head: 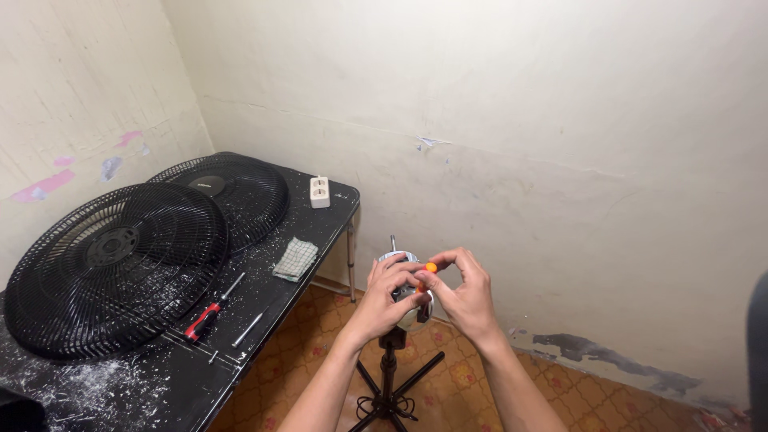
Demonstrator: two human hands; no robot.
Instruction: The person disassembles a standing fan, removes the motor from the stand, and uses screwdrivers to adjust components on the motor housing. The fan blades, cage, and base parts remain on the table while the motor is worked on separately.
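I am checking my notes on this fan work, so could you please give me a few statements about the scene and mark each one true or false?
1. Both hands hold the fan motor on top of the black stand. True; the left hand and right hand are both on it.
2. Two black fan grilles lie on the black table. True.
3. The red-handled screwdriver is in the right hand. False; it lies on the table beside the nearer grille.
4. The white power strip lies on the floor. False; it sits at the table's far edge.
5. A checked cloth lies on the table. True.
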